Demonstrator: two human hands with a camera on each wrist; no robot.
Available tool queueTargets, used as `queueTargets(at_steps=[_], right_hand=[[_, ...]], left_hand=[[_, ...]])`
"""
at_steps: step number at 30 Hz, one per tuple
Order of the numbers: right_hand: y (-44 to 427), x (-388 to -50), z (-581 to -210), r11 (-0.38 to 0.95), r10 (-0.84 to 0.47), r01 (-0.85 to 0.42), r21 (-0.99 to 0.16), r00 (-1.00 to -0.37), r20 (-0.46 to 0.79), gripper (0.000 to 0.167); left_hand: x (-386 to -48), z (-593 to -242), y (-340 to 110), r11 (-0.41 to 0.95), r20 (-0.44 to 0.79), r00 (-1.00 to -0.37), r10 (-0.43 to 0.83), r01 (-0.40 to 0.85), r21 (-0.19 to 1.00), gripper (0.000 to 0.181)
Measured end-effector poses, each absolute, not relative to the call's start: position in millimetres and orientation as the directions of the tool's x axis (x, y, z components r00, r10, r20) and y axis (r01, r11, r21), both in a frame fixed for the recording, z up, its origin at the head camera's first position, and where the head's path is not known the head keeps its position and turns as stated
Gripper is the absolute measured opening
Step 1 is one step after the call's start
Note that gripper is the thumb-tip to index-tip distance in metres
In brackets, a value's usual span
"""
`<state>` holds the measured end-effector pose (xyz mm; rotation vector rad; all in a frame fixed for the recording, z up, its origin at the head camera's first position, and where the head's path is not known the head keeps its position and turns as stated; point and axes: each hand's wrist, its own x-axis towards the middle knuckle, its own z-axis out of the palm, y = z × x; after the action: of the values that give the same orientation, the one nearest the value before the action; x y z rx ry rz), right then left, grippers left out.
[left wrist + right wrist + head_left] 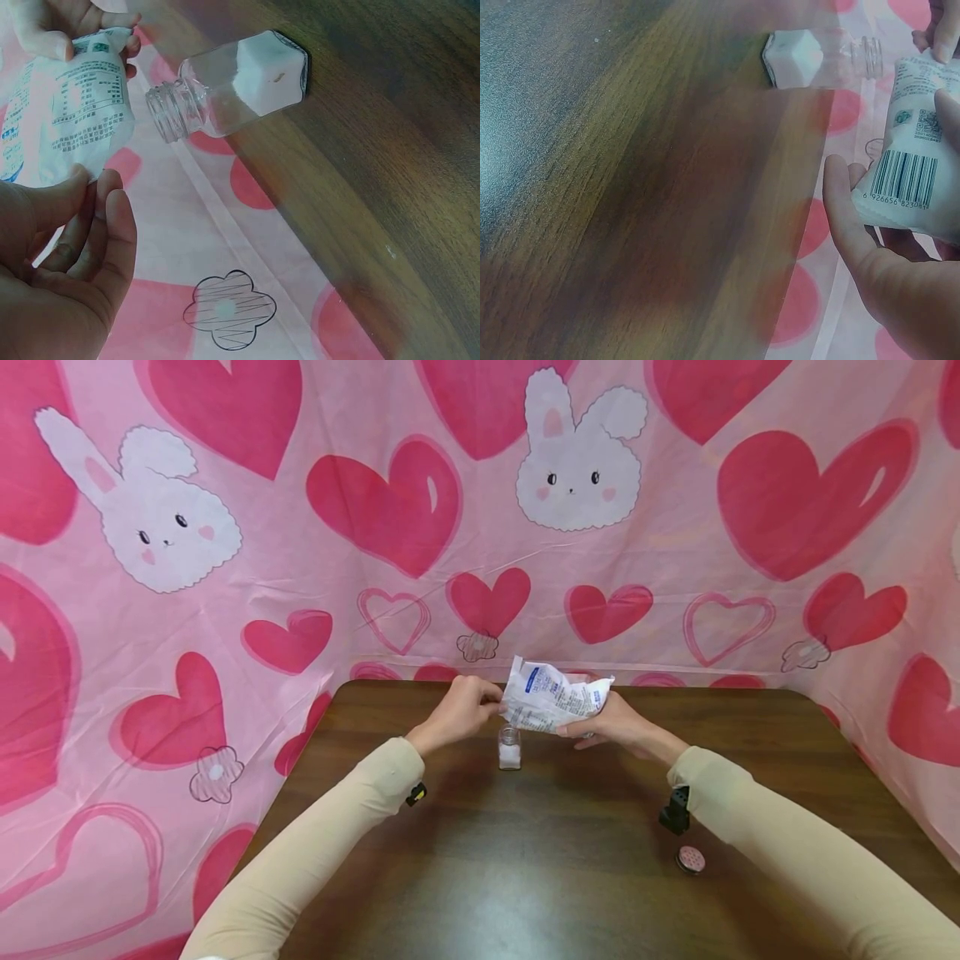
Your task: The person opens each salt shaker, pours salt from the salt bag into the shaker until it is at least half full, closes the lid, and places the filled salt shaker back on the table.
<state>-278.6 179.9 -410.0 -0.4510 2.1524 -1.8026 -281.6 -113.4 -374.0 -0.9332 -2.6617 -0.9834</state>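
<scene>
A white printed plastic bag is held above the table between both hands. My left hand pinches one corner of it between thumb and fingers, as the left wrist view shows. Around the opposite end curl the fingers of my right hand; a barcode shows on that side in the right wrist view. Just below the bag stands a small clear glass jar, upright and uncapped, its threaded neck bare. White powder fills roughly its lower half. Whether the bag's corner is open cannot be told.
A round pink lid with holes lies on the brown wooden table, near my right forearm. Behind the table's far edge hangs a pink cloth printed with hearts and rabbits. Black wrist cameras sit under the sleeves.
</scene>
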Motion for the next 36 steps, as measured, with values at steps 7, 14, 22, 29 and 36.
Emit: queueTargets(at_steps=[7,14,22,29,36], right_hand=[[180.0,-278.9,-410.0,0.173,-0.423,-0.045,-0.984,-0.906,-0.033,0.063],[179.8,-278.9,-408.8,0.178,-0.421,-0.043,-0.983,-0.906,-0.036,0.061],[179.2,-278.2,-409.1,0.190,-0.424,-0.045,-0.981,-0.905,-0.040,0.061],[180.3,-279.2,-410.0,0.180,-0.433,-0.044,-0.983,-0.900,-0.039,0.061],[180.8,-279.3,-410.2,0.181,-0.434,-0.046,-0.982,-0.900,-0.038,0.061]], left_hand=[[-281.9,-374.0,-113.9,0.589,0.349,-0.788,0.507,0.612,0.527,0.005],[-282.9,-374.2,-114.2,0.594,0.363,-0.778,0.513,0.627,0.504,0.005],[-281.4,-374.2,-114.7,0.597,0.354,-0.784,0.510,0.619,0.511,0.005],[-281.2,-374.6,-113.9,0.598,0.344,-0.791,0.506,0.609,0.521,0.004],[-282.0,-375.8,-113.0,0.605,0.344,-0.791,0.506,0.610,0.511,0.004]])
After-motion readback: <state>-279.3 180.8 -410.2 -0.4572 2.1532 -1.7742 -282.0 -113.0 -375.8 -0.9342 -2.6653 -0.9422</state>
